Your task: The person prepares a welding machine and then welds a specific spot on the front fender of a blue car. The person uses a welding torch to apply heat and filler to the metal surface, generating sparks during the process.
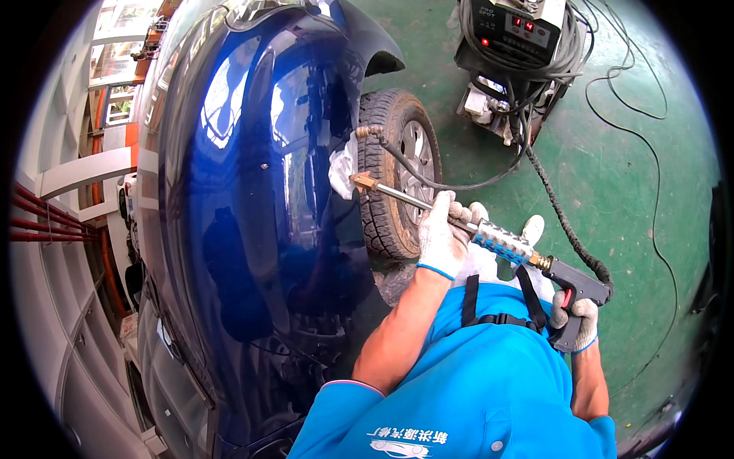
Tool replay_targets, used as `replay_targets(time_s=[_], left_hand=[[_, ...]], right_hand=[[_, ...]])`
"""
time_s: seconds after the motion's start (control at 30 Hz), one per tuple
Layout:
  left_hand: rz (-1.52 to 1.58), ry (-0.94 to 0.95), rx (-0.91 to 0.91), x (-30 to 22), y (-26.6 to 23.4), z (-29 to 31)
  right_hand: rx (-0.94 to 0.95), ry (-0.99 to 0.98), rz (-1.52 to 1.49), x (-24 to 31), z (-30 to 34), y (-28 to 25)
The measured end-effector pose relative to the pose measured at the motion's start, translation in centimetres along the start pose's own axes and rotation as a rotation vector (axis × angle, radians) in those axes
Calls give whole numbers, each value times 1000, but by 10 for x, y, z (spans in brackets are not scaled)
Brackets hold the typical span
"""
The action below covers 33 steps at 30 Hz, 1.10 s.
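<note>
- While both arms reach toward the car (256,229), the left hand (443,237) has its fingers clamped round the rod (405,198) of one long tool (501,243).
- The right hand (577,317) has its fingers wrapped round the handle (575,280), close to the red trigger (566,298); whether that is squeezed I cannot tell.
- So the tool runs from the right fingers through the left, its tip (365,182) ahead and to their left, beside the car's edge; contact is unclear.
- The step in hand looks like aiming the tip. The next move, I judge, calls for left fingers steadying the rod and right fingers keeping the handle in line.
- Counted beyond the left fingers: one blue car, one wheel (375,218), one white cloth (342,172) just past the tip.
- Just above the tip, one cable end (369,132), its cable (459,187) curving above the left fingers.
- Farther off, above both sets of fingers: one machine (501,23); one thick hose (562,203) runs from it to the handle. Its coiled cables are too tangled to count.
- On the hands, two gloves (437,251); right of the right fingers, one thin cord (656,164) on the green floor (619,191).
</note>
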<state>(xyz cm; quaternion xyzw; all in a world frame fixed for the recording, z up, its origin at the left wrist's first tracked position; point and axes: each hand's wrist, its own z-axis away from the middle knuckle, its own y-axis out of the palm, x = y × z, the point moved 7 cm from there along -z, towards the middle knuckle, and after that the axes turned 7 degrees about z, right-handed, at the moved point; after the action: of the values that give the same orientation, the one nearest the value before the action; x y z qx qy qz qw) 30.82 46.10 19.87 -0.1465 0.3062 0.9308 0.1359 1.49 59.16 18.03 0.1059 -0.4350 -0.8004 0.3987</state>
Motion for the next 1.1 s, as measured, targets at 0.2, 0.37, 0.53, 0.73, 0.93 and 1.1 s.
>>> replay_targets(time_s=[0.2, 0.37, 0.53, 0.73, 0.93, 1.1], left_hand=[[-5, 7, -4, -1, -5, 0], [-32, 28, 38, -3, -2, -1], [-4, 12, 111, -3, -2, -1], [-65, -11, 137, 54, -9, 8], [0, -78, -20, 66, -14, -6], [-18, 5, 86, 63, -7, 3]], right_hand=[[70, 10, -16, -5, -1, -3], [-7, -53, 9, 2, 0, 8], [-34, -69, -39, 5, 1, 17], [-122, -47, -87, 4, 1, 11], [-100, 9, -58, 6, -1, -7], [-34, 31, -153, 9, 0, 14]])
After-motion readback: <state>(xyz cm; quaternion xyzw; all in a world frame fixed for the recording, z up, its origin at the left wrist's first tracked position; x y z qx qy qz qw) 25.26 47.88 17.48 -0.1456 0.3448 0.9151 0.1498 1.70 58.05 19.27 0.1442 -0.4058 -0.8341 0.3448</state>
